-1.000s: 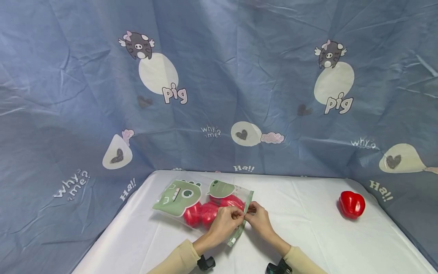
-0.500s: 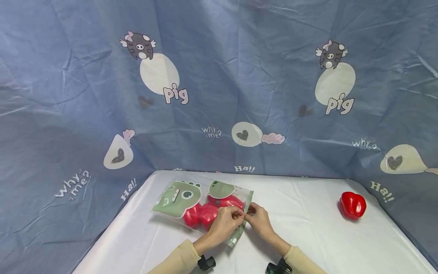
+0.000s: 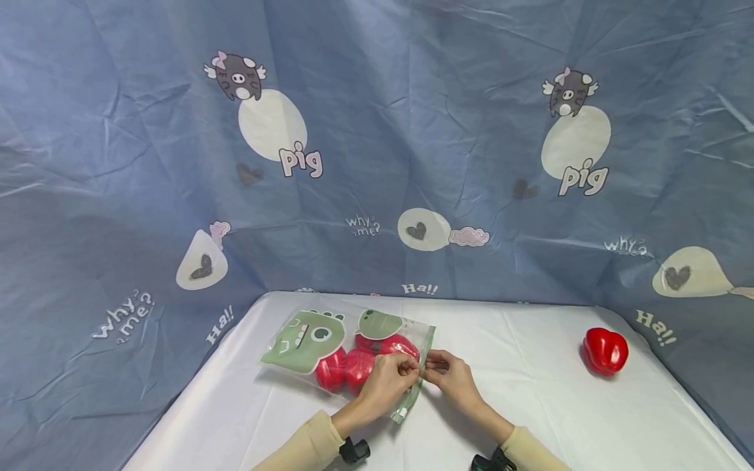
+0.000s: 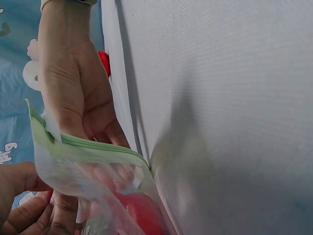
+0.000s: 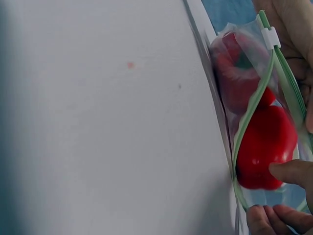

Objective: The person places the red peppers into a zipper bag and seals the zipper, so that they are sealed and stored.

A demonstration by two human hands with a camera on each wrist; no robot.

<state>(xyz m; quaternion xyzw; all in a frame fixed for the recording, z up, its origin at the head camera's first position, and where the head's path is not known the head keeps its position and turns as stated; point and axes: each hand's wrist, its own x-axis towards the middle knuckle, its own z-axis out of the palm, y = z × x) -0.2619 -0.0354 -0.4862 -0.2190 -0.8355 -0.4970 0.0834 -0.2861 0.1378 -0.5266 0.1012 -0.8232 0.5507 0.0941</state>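
A clear slider zip bag [image 3: 303, 343] with green dinosaur prints lies on the table, its mouth to the right. Inside are red bell peppers [image 5: 268, 147]; one shows a green stem end. My left hand [image 3: 385, 377] pinches the upper layer at the bag's green-edged mouth. At that mouth, my right hand [image 3: 452, 379] has thumb and fingers spread apart; its fingertips [image 5: 259, 218] are by the green edge and its thumb lies in front of a pepper. The mouth gapes in the right wrist view, with the white slider [image 5: 270, 38] at one end.
Another red bell pepper [image 3: 605, 352] sits alone at the table's right side. The white-covered table [image 3: 518, 405] ends at a blue printed curtain [image 3: 377, 163] behind. A black wrist camera [image 3: 355, 451] is strapped below each sleeve.
My right hand has shifted slightly right and its fingers have loosened from the bag's edge. The left hand stays at the mouth; the bag has barely moved.
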